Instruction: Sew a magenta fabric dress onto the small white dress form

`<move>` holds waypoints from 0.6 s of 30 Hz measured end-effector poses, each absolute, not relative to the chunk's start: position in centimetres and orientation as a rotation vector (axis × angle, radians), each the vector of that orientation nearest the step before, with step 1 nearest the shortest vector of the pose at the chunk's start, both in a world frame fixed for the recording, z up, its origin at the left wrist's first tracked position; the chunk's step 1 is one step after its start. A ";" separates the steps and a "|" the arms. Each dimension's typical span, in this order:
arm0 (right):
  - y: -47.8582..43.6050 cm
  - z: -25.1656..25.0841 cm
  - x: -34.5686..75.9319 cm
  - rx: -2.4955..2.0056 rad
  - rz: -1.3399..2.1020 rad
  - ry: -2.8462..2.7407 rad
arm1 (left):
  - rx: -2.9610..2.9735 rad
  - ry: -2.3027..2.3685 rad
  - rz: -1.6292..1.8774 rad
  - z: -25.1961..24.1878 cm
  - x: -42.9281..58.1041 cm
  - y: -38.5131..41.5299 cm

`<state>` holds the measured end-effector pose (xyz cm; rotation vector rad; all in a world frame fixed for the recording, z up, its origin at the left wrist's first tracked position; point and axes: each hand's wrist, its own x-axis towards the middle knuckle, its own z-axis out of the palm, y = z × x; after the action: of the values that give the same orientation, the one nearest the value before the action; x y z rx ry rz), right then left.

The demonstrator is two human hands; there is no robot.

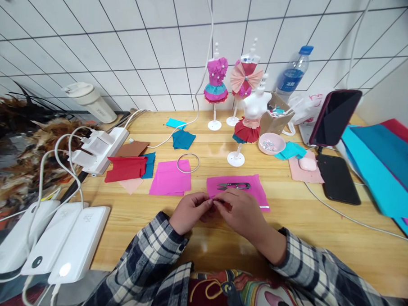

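My left hand [192, 213] and my right hand [240, 213] meet fingertip to fingertip above the front of the wooden table. Both are closed in a pinch; what lies between the fingers is mostly hidden, with only a tiny pinkish bit showing. Just beyond them is a magenta cloth piece [257, 193], and black thread snips [238, 185] rest on it. Left of that lies another magenta cloth [168, 181] with a metal ring [188, 163] over its corner. A small white dress form [256, 104] in a red and peach skirt [247, 131] stands behind.
Two dressed forms [216, 78] [246, 76] stand near the tiled wall. A pink bowl [272, 149] holds small beads. Red cloth [126, 169] lies left; a propped phone [336, 115], power bank [338, 178] and cables are right. White power banks [80, 244] sit front left.
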<state>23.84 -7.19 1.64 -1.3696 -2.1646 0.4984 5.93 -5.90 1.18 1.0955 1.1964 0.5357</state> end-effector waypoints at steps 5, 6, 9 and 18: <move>-6.9 1.6 23.6 -1.484 0.620 -2.118 | 1.145 1.223 0.529 1.0 6.1 -6.0; -6.8 1.8 23.5 -1.505 0.631 -2.116 | 1.161 1.229 0.529 1.0 6.2 -6.0; -6.6 2.2 23.4 -1.582 0.601 -2.126 | 1.243 1.248 0.526 0.8 6.3 -6.1; -5.8 2.1 23.3 -1.597 0.528 -2.118 | 1.438 1.285 0.530 0.8 6.5 -6.0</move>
<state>23.30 -5.83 2.07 -1.5971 -2.1177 0.5281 6.47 -6.01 0.83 1.4383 1.2850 0.5296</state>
